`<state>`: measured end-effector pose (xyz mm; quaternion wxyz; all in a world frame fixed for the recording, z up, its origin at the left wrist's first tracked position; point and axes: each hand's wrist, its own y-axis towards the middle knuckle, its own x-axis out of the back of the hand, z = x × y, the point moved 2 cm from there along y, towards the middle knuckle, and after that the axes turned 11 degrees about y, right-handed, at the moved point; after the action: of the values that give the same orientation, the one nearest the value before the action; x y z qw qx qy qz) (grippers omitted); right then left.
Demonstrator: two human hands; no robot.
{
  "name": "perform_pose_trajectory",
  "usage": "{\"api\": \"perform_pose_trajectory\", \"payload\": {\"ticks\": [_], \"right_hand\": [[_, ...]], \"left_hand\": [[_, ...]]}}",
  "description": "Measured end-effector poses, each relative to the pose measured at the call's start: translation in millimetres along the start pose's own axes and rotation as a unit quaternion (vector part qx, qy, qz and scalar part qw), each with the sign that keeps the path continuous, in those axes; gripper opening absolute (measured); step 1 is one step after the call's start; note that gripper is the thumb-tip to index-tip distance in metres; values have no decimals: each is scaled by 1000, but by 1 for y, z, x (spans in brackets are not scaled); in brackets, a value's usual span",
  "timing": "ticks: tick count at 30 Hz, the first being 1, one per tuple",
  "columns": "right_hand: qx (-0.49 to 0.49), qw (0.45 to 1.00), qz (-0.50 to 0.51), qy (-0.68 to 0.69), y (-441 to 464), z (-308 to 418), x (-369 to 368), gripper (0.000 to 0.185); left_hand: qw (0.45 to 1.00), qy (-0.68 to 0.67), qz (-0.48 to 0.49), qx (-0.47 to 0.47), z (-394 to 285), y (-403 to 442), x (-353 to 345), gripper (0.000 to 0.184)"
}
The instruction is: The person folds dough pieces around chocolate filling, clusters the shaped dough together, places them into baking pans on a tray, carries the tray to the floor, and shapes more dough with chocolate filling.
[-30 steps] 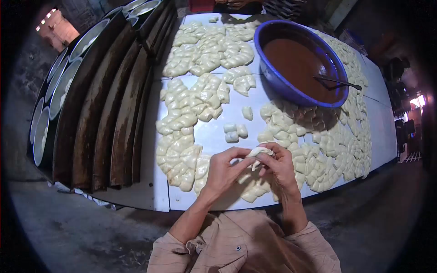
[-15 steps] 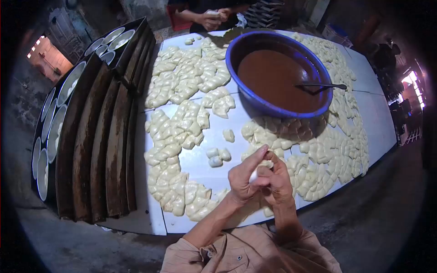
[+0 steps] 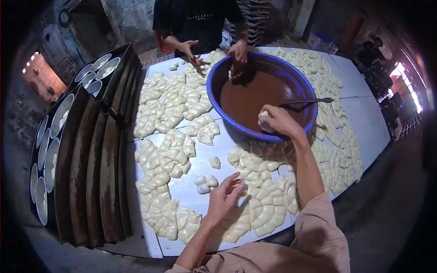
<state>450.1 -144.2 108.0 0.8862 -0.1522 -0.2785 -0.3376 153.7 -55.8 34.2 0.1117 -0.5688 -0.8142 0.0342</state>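
My right hand point(image 3: 280, 120) is over the near rim of a blue basin point(image 3: 214, 98), fingers closed on a pale dough piece point(image 3: 262, 115) that is mostly hidden. Brown filling point(image 3: 246, 102) lies in the basin, and a dark-handled utensil point(image 3: 312, 100) rests across its right rim. Lower down, my left hand point(image 3: 224, 199) hovers over the table with its fingers apart and nothing in them. Just left of it sits a small cluster of white dough balls point(image 3: 205, 183), with one loose dough lump point(image 3: 214, 162) above. Flattened dough pieces point(image 3: 268, 204) spread to its right.
Across the table point(image 3: 189, 200), a person in a dark shirt has one hand point(image 3: 239, 53) inside the basin and the other hand point(image 3: 188, 49) open beside it. On the left stand dark metal racks point(image 3: 93, 173) with several round tins point(image 3: 51, 159). More dough sheets point(image 3: 157, 159) cover the left side.
My hands, together around a dough piece before, have separated. The right moved up to the basin with dough; the left moved down-left, its fingers spread. The other person's hand has reached into the basin.
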Motion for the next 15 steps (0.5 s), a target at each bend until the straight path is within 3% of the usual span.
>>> {"api": "perform_pose_trajectory", "payload": {"ticks": [1,4,8,9,12,13,15], "right_hand": [[-54,996,43,-64,7,-3,-2,26],[30,974,157,-162,19,-15,-20,28],[-47,991,123,-10,10,16,-3,31],[12,994,108,-30,6,16,-5,26],[-16,977,49,208,-7,21,-5,21],[-52,933,31,355,-11,23,-9,17],[-32,898,15,439,-28,41,-17,17]], "left_hand": [[1000,7,2,10,1,-1,4,47],[999,29,16,15,13,-5,7,47],[998,53,28,12,16,-9,8,45],[999,27,23,22,13,-8,7,43],[998,24,43,35,-4,1,8,43],[999,-16,38,11,8,9,2,42],[997,-61,49,15,-6,20,1,43]]}}
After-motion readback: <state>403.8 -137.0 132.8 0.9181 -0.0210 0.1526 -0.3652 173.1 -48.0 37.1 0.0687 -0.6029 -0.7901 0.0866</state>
